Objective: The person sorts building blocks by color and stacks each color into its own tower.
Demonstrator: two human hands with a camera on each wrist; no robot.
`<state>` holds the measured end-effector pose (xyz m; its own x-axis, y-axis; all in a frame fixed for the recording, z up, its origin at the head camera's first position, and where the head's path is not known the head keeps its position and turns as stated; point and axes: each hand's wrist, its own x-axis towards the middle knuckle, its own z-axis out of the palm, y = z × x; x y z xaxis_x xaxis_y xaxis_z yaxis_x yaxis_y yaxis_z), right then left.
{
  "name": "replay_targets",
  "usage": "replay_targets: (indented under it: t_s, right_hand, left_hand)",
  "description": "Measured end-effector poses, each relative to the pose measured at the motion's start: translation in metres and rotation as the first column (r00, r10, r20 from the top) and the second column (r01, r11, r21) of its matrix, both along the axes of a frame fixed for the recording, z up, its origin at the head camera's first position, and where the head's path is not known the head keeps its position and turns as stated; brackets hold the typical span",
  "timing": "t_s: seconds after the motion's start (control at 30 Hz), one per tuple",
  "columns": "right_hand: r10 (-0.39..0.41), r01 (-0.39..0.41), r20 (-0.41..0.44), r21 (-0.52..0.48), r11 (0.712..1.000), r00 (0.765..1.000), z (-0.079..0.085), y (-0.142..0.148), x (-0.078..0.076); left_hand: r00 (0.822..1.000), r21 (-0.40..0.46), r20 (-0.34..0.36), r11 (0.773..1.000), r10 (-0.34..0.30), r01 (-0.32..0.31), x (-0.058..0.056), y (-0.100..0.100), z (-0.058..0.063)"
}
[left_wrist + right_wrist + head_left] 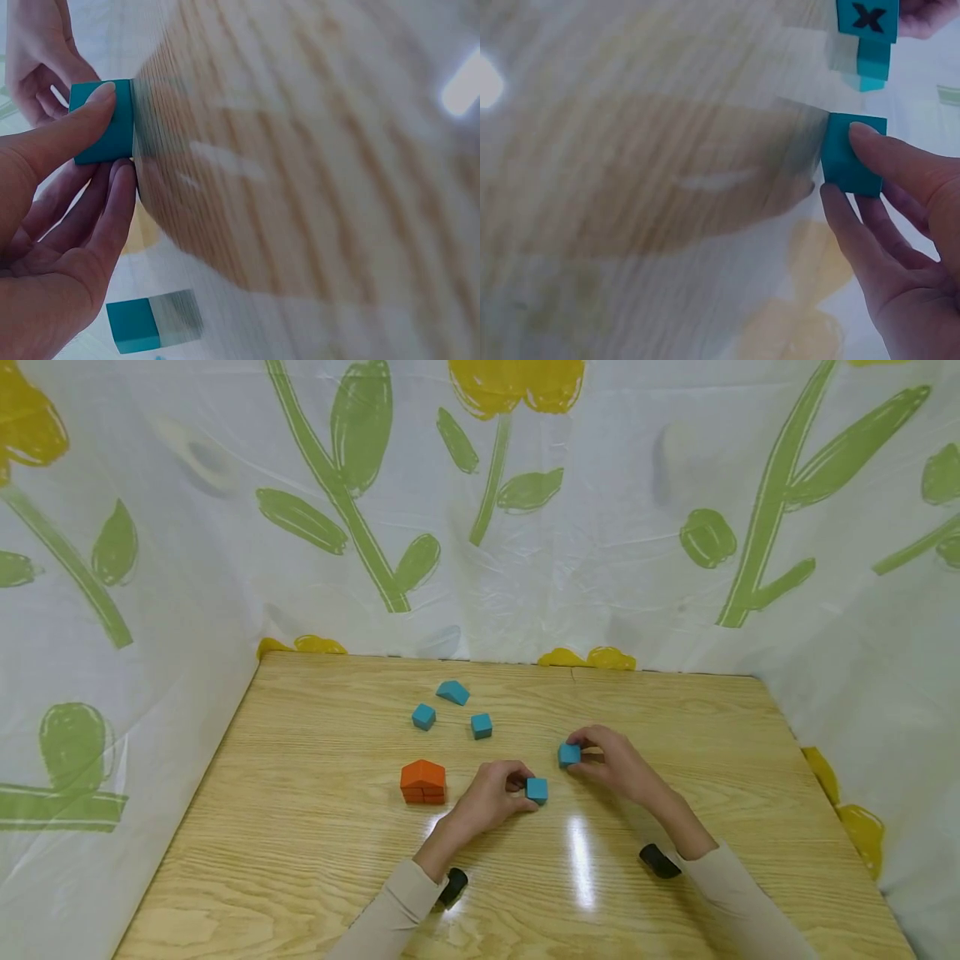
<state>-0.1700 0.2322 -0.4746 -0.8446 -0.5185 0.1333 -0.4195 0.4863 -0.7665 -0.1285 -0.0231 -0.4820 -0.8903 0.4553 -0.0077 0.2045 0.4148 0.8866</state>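
across the pale wooden table (300, 860), two hands are busy with small blue blocks. the left hand (491, 797) pinches one blue cube (536, 790) — thumb laid on one face, fingertips against another. that cube appears to sit on the tabletop, and from the right wrist i can make out a black x on one of its faces. the right hand (611, 764) grips a second cube (568, 756) in much the same way, thumb and fingers closed about it; this one also seems to rest on the wood, a little farther from the person and to the right, near the first but apart from it.

beyond the left hand stand a left loose cube (423, 717) and a right loose cube (482, 726), not touching, with a blue wedge (453, 692) lying farther back. to the left of that hand is an upright orange house (423, 782) — a peaked piece on top of small stacked bricks. pale sleeves (390, 906) cover both forearms, and a black wrist device (453, 887) shows by the left cuff. white cloth (570, 602) printed with green stems and yellow flowers hangs around the table.
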Motion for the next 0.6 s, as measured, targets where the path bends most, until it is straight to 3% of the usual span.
replay_targets:
  t_s: [0.3,0.6]
  right_hand:
    - [0.025,-0.025,0.037,-0.006,1.000,0.999,-0.001,0.001,0.015]
    - [0.086,-0.081,0.061,-0.090,0.993,0.994,-0.004,-0.001,0.029]
  left_hand:
    - [1.000,-0.010,0.008,1.000,-0.009,0.009,-0.001,0.000,0.000]
    - [1.000,-0.019,-0.012,1.000,-0.015,0.015,-0.004,0.001,0.000]
